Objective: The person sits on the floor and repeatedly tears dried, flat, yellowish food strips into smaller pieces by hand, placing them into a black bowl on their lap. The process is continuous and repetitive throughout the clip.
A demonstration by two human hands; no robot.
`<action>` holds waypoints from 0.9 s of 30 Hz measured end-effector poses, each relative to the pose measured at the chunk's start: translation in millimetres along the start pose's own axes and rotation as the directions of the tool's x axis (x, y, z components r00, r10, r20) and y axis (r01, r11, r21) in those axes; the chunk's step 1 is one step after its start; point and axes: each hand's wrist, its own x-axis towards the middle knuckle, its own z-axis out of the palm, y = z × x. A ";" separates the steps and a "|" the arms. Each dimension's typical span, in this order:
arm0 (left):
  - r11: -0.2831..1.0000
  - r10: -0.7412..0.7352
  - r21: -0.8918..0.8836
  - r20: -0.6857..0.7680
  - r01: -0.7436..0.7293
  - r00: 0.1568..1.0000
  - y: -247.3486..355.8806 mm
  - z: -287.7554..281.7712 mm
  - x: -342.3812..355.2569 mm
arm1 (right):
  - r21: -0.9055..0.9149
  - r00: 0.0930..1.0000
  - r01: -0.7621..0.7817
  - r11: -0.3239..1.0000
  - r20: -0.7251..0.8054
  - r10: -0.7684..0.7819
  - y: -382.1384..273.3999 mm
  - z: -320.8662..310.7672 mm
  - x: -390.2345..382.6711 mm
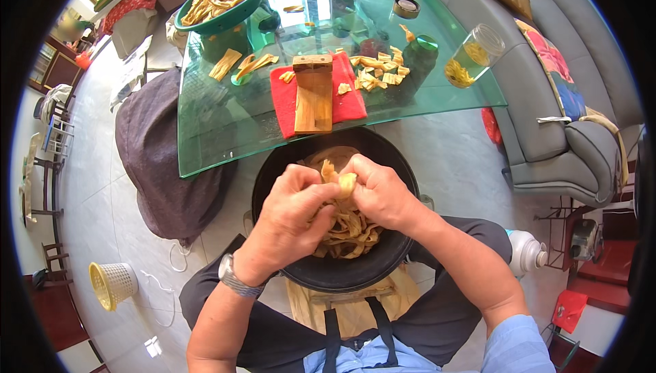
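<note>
Pale tan dried strips (352,236) lie in a wide black pot (379,270) between my knees. Over it my left hand (297,209) and my right hand (376,192) are both closed on a yellowish strip (347,184), fingertips close together. Just beyond them, at the glass table's near edge, a wooden block (313,100) with a darker top end rests on a red cloth (350,110). Short cut pieces (372,76) are scattered to its right and longer strips (225,65) to its left.
The glass table (205,127) also holds a green basin (212,26) of strips and a tipped clear jar (475,55). A dark draped cloth (164,141) is at left, above a yellow-rimmed bin (113,284). A grey sofa (553,161) and white jug (525,253) are at right.
</note>
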 end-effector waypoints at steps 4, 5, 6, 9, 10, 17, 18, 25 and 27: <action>0.954 0.092 0.287 -0.014 -0.084 0.996 1.7 16.8 -12.6 | 0.358 0.861 -0.482 0.799 0.360 0.359 -10.6 -10.7 -1.5; 0.938 0.126 0.329 -0.017 -0.113 0.992 2.7 18.9 -15.3 | 0.429 0.795 -0.583 0.690 0.478 0.374 -16.2 -14.7 -4.5; 0.921 0.164 0.361 -0.016 -0.148 0.986 6.2 20.2 -15.9 | 0.419 0.780 -0.586 0.694 0.525 0.341 -16.0 -18.7 -9.7; 0.893 0.160 0.410 0.095 -0.185 0.983 8.1 25.0 -25.5 | 0.249 0.712 -0.541 0.803 0.644 0.280 -17.7 -33.1 -12.6; 0.888 0.173 0.411 0.114 -0.205 0.978 12.1 28.7 -26.3 | 0.234 0.692 -0.540 0.809 0.670 0.268 -5.3 -35.5 -14.0; 0.957 -0.007 0.288 0.124 -0.029 0.992 -1.3 -2.7 -30.6 | 0.115 0.767 -0.472 0.874 0.543 0.343 -7.1 -76.9 -9.8; 0.982 -0.066 0.189 0.177 0.032 0.982 1.5 -9.2 -27.5 | 0.109 0.762 -0.469 0.877 0.552 0.339 -7.3 -79.5 -9.6; 0.919 -0.364 -0.054 0.268 0.391 0.892 7.2 2.6 -20.2 | 0.018 0.892 -0.139 0.990 0.437 0.117 -3.0 -44.5 -7.4; 0.927 -0.343 -0.069 0.246 0.369 0.907 6.0 12.1 -15.9 | -0.012 0.901 -0.024 1.000 0.432 0.027 -3.7 -33.2 -5.5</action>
